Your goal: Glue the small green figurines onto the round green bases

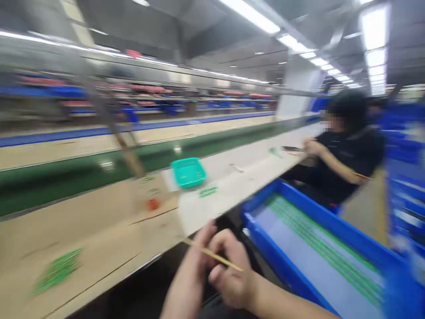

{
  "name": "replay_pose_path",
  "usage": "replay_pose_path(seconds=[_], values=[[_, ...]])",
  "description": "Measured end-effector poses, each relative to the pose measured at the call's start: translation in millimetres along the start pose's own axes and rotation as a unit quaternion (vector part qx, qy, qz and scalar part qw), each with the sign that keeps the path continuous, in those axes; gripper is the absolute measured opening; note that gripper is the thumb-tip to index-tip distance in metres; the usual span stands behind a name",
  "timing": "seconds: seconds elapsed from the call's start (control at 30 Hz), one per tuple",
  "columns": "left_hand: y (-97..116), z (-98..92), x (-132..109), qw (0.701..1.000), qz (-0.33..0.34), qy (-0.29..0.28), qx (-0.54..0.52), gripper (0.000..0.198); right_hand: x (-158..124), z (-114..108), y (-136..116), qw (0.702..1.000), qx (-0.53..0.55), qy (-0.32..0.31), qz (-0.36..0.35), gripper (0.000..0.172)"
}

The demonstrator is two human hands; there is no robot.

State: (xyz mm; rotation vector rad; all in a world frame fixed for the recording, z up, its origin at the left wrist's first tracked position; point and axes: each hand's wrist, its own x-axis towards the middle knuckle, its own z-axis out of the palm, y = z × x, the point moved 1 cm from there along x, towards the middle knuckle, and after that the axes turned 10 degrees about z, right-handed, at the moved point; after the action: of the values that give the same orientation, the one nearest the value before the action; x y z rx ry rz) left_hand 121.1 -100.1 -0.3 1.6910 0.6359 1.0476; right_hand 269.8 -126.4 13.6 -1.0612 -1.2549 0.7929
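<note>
Hands [229, 270] beside cardboard-topped bench [99, 235] under factory strip lights [252, 15]

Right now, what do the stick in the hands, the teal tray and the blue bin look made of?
The stick looks like bare wood or bamboo: pale yellow, matte; blur hides any grain. The teal tray looks like moulded plastic: uniform colour, slight sheen. The blue bin looks like rigid plastic: smooth, even colour, thick rim.

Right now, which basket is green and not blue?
The small teal plastic basket sitting on the wooden bench. It is the only teal one; the big bin beside the bench is bright blue.
</note>
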Motion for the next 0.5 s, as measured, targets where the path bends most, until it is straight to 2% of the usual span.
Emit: replay_pose_path(seconds=[0.03,0.07,0.13,0.2,0.27,0.33,0.4,0.5], values=[[7,3.6,-4,0.996,-0.053,0.025,-0.065,0.077,-5,7,-4,0.999,0.034,-0.012,0.002,0.066],[11,6.8,-5,0.989,-0.090,0.024,-0.113,0.084,-7,9,-6,0.998,0.064,-0.026,0.011,0.053],[14,5.6,-4,0.987,-0.105,0.066,-0.102,0.090,-2,8,-4,0.992,0.104,-0.064,0.027,0.036],[15,-3.1,-10,0.990,-0.111,0.075,-0.047,0.090,12,0,0,0.993,0.086,-0.084,0.007,0.037],[15,-18.4,-24,0.991,-0.119,0.060,0.018,0.081,32,-11,4,0.996,0.006,-0.082,-0.032,0.042],[14,-42.5,-37,0.987,-0.127,0.063,0.076,0.065,54,-22,11,0.993,-0.087,-0.057,-0.053,0.038],[12,-75.5,-45,0.977,-0.129,0.106,0.135,0.053,74,-27,23,0.988,-0.136,-0.042,-0.060,0.032],[8,-131.8,-37,0.955,-0.112,0.155,0.226,0.047,97,-23,47,0.974,-0.179,-0.084,-0.108,0.029]])
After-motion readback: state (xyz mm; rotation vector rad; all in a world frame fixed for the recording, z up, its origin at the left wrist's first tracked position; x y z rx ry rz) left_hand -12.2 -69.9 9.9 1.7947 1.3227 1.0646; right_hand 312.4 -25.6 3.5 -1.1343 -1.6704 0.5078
